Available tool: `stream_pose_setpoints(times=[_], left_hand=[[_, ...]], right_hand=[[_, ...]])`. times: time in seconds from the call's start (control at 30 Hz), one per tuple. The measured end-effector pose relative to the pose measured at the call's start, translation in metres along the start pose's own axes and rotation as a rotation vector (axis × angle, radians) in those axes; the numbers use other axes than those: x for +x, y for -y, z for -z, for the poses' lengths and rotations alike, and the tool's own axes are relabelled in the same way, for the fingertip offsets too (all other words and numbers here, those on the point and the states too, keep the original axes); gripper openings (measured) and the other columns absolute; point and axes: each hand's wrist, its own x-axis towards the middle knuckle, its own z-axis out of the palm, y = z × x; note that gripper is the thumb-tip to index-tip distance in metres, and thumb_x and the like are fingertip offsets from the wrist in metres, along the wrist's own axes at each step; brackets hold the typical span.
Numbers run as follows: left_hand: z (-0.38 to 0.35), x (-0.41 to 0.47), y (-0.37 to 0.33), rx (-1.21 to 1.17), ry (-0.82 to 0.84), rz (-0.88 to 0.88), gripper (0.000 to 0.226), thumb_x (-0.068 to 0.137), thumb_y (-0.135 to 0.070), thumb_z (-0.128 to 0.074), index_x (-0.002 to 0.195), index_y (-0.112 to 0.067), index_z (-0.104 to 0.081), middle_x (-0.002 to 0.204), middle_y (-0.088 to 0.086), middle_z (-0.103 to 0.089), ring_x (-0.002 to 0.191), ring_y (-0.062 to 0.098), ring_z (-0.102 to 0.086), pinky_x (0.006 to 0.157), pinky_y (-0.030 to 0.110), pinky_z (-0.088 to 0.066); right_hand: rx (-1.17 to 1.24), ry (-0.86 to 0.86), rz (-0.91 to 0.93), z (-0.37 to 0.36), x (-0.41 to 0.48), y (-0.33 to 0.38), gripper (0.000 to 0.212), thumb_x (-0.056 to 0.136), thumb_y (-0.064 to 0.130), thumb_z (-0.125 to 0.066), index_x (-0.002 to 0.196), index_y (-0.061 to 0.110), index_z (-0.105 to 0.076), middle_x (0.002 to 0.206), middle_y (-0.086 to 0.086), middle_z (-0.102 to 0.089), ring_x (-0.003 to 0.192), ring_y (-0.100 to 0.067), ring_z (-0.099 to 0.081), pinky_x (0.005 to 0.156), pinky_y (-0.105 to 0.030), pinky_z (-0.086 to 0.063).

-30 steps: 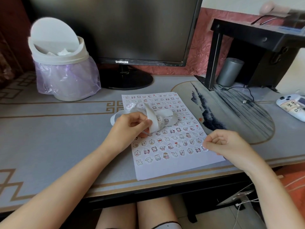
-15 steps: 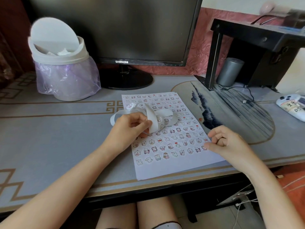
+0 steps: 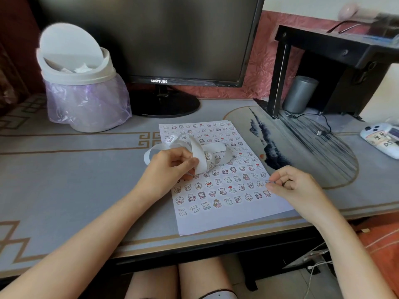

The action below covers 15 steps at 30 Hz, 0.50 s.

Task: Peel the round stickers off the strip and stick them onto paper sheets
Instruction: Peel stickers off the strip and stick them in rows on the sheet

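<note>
A white paper sheet (image 3: pixel 226 219) lies on the desk in front of me, with rows of small round cartoon stickers over most of it. My left hand (image 3: pixel 170 167) pinches a curled white sticker strip (image 3: pixel 199 155) above the sheet's left side; a few stickers still show on the strip. My right hand (image 3: pixel 295 188) rests at the sheet's right edge with its fingers curled in. Its thumb tip touches a round sticker (image 3: pixel 267 181) that lies on the paper at the end of a row.
A white swing-lid bin (image 3: pixel 84 91) with a purple bag stands at the back left. Behind the sheet is a black monitor (image 3: pixel 151 39). A black stand (image 3: pixel 323 61), a grey cylinder (image 3: pixel 300 93), a cable (image 3: pixel 321 126) and a white device (image 3: pixel 382 137) occupy the right.
My right hand brought a sticker to the sheet's right edge, spread its fingers to press it down, and has now curled them again. The left hand and strip barely moved.
</note>
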Motion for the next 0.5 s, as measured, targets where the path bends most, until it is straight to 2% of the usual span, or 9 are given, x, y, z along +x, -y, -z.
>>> stream_pose_setpoints(times=[0.1,0.2,0.33,0.5], left_hand=[[0.0001,-0.0003,0.0005,-0.006,0.004,0.008,0.016,0.092,-0.014,-0.060,0.083,-0.001,-0.064,0.075,0.008,-0.068,0.069,0.013,-0.067,0.073,0.021,-0.057],[0.0002,-0.0001,0.0016,-0.010,0.005,0.010,0.016,0.091,-0.014,-0.061,0.080,-0.003,-0.064,0.073,0.004,-0.068,0.069,0.014,-0.067,0.074,0.024,-0.057],[0.0002,0.0006,0.0019,-0.012,0.000,0.012,0.017,0.091,-0.015,-0.061,0.082,-0.002,-0.064,0.075,0.006,-0.068,0.071,0.017,-0.068,0.075,0.025,-0.057],[0.0008,0.0010,0.0030,-0.047,-0.001,0.006,0.015,0.091,-0.016,-0.061,0.083,-0.004,-0.065,0.077,0.008,-0.068,0.071,0.017,-0.069,0.077,0.032,-0.058]], right_hand=[[0.034,0.045,-0.012,0.0027,-0.0015,0.0017,0.014,0.077,0.014,-0.076,0.083,0.018,-0.063,0.076,-0.003,-0.061,0.062,-0.015,-0.047,0.058,-0.022,-0.039],[0.046,0.100,-0.012,0.0059,-0.0024,0.0018,0.020,0.074,0.008,-0.078,0.085,0.018,-0.063,0.076,-0.003,-0.059,0.062,-0.015,-0.048,0.058,-0.014,-0.041],[-0.002,0.130,0.000,0.0074,0.0002,-0.0005,0.020,0.080,0.003,-0.071,0.087,0.019,-0.063,0.083,-0.008,-0.062,0.067,-0.018,-0.051,0.066,-0.024,-0.043],[-0.038,0.052,0.035,0.0018,0.0032,0.0015,0.021,0.083,0.004,-0.067,0.083,0.024,-0.062,0.080,0.000,-0.058,0.063,-0.019,-0.048,0.061,-0.027,-0.041]])
